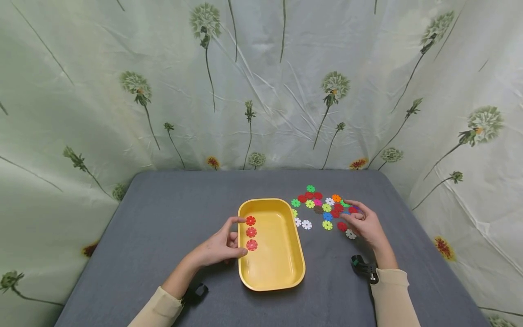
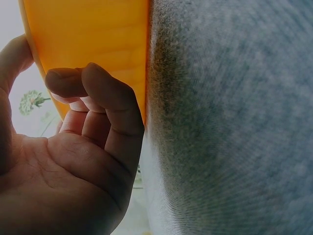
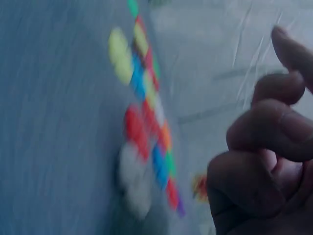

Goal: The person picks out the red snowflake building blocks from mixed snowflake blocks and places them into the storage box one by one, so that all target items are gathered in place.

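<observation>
In the head view, a yellow plastic tray [image 1: 282,272] lies on the grey table. Three red snowflake-shaped discs [image 1: 251,232] form a column inside its left side. My left hand [image 1: 222,245] holds the tray's left rim, thumb and index finger on the edge; the left wrist view shows other fingers curled beside the outer wall [image 2: 93,34]. Over the right part of a spread of colourful snowflake discs [image 1: 327,216] hovers my right hand [image 1: 367,227], thumb and index finger apart. I see nothing between them. The right wrist view is blurred, with several fingers [image 3: 264,127] bent.
The spread holds green, red, yellow, white, blue, orange and brown discs, right of the tray. A white disc [image 1: 307,225] lies near the tray's right wall. Behind the table [image 1: 184,204] hangs a dandelion-print curtain [image 1: 278,91]. Both wrists carry black camera mounts [image 1: 361,268].
</observation>
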Available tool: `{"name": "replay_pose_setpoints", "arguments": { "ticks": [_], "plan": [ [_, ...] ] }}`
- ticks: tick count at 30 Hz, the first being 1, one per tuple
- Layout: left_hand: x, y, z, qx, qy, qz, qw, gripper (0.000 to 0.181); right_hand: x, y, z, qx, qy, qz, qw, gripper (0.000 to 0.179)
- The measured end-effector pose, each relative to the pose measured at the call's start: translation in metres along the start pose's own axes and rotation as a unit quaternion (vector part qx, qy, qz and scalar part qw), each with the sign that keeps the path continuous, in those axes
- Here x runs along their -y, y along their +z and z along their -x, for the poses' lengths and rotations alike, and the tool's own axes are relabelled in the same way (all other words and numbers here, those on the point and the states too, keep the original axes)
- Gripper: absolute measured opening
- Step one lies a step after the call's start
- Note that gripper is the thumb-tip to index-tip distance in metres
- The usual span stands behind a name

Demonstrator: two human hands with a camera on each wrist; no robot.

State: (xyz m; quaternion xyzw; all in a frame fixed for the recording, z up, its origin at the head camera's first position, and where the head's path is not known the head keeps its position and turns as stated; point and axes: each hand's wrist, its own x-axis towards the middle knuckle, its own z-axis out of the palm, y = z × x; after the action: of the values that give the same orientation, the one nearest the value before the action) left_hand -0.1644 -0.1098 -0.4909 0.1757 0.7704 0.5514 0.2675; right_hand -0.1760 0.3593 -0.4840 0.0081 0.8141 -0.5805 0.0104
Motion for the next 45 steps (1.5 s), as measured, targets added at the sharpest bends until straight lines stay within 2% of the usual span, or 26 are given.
{"name": "replay_pose_setpoints", "arguments": {
  "ticks": [6,11,16,24,31,37,45],
  "plan": [
    [-0.002,-0.001,0.0,-0.002,-0.002,-0.003,1.0,0.084,-0.021,-0.016,0.002,0.034,0.061,0.047,0.9965,0.061],
    [-0.003,-0.001,0.0,-0.002,-0.004,-0.002,1.0,0.084,-0.028,-0.022,0.0,0.05,0.105,0.068,0.991,0.066],
    [-0.002,-0.001,0.001,-0.002,-0.003,0.0,1.0,0.084,-0.028,-0.019,-0.002,0.049,0.121,0.086,0.9877,0.068],
    [-0.002,0.0,0.001,-0.002,-0.003,0.001,1.0,0.083,-0.029,-0.014,-0.004,0.049,0.123,0.14,0.9813,0.061],
    [-0.002,0.0,0.001,-0.003,-0.003,0.001,1.0,0.083,-0.029,-0.014,-0.006,0.048,0.118,0.154,0.9797,0.057],
    [-0.002,0.001,0.001,-0.008,-0.005,-0.007,0.9999,0.084,-0.029,-0.011,-0.005,0.032,0.101,0.179,0.978,0.055],
    [-0.002,0.001,0.001,-0.008,-0.005,-0.008,0.9999,0.084,-0.031,-0.009,-0.004,0.022,0.093,0.171,0.9806,0.054]
  ]
}}
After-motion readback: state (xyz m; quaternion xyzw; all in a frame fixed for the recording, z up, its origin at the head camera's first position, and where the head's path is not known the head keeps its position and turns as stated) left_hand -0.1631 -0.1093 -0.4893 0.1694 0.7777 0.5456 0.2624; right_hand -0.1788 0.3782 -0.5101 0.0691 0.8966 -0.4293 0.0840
